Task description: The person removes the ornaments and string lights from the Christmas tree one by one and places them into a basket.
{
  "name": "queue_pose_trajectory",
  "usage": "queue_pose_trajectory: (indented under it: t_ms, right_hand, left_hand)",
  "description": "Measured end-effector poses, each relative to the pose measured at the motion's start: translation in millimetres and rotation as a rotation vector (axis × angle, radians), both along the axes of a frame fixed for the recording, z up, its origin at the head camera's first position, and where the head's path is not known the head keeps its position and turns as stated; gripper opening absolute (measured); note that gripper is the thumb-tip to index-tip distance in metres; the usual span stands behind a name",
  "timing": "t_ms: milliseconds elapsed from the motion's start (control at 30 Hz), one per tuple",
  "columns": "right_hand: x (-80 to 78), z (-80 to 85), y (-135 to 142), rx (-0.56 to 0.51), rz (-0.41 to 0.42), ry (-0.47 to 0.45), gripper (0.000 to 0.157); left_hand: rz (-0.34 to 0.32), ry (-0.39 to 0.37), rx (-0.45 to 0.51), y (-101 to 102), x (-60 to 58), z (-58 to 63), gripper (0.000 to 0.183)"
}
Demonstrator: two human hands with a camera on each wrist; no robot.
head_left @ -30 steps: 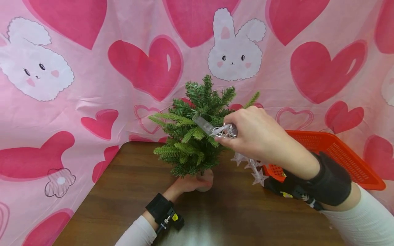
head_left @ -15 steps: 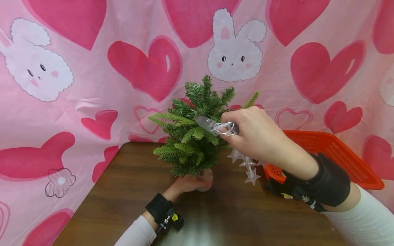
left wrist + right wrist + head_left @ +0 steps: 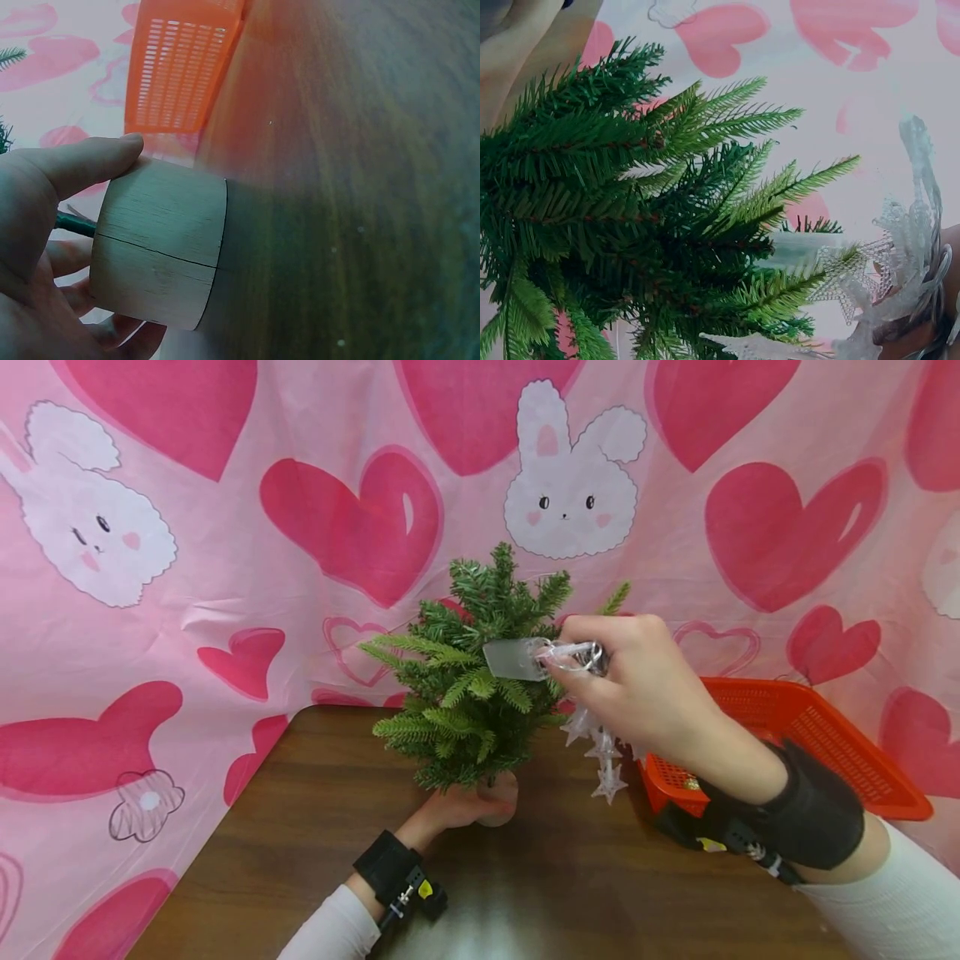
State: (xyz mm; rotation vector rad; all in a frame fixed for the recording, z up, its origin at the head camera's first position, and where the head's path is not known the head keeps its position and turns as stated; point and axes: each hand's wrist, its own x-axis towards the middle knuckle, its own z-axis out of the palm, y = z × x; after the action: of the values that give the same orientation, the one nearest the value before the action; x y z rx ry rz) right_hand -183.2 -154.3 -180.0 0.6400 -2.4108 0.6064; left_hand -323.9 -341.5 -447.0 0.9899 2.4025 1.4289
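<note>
A small artificial Christmas tree [image 3: 465, 693] stands upright in the middle of the table. My left hand [image 3: 450, 808] grips its round wooden base [image 3: 161, 247], thumb on one side and fingers around the other. In front of the tree's right side, my right hand [image 3: 645, 685] pinches a bundled string of star lights [image 3: 606, 768]. Clear plastic stars dangle below that hand, and coils of clear wire show at its fingertips. From the bundle a flat translucent strip [image 3: 513, 660] sticks out leftward, overlapping the branches. The right wrist view shows the stars [image 3: 855, 281] close beside the branch tips.
A red-orange plastic basket [image 3: 885, 768] sits at the right, partly behind my right forearm, with a small gold item [image 3: 691, 783] inside. The brown wooden table [image 3: 315, 827] ends at the left along a slanting edge. A pink heart-and-rabbit cloth [image 3: 465, 510] hangs behind.
My right hand has shifted slightly to the right. The translucent strip has turned from slanting to nearly level, and the hanging stars have swung left. My left hand stays on the base.
</note>
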Motion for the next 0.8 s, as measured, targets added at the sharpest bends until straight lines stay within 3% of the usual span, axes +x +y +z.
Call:
queue_pose_trajectory:
  t_ms: [233, 300, 367, 467, 533, 600, 800]
  right_hand:
    - [5.5, 1.2, 3, -0.047, -0.002, 0.036, 0.020]
    - [7.5, 1.4, 4, -0.068, 0.003, 0.038, 0.018]
    - [9.5, 1.5, 5, -0.094, 0.010, 0.043, 0.016]
    - [12.2, 1.7, 8, -0.123, 0.018, 0.061, 0.015]
    - [13.7, 1.6, 9, -0.127, 0.020, 0.075, 0.016]
    - [15.3, 1.3, 11, -0.121, 0.016, 0.084, 0.017]
    - [21.8, -1.6, 18, -0.126, 0.029, 0.077, 0.020]
  left_hand:
    - [0.005, -0.004, 0.003, -2, 1.8, 1.1, 0.061]
    - [-0.009, -0.002, 0.017, -2, 3.2, 1.4, 0.056]
    - [-0.029, -0.010, 0.035, -2, 9.4, 9.3, 0.050]
    - [-0.059, 0.014, 0.054, -2, 10.6, 9.1, 0.040]
    - [-0.051, 0.013, 0.048, -1, 10.5, 9.0, 0.040]
    - [-0.030, 0.025, 0.030, 0, 5.4, 1.5, 0.041]
    - [-0.011, -0.014, 0.020, 1, 5.2, 2.7, 0.047]
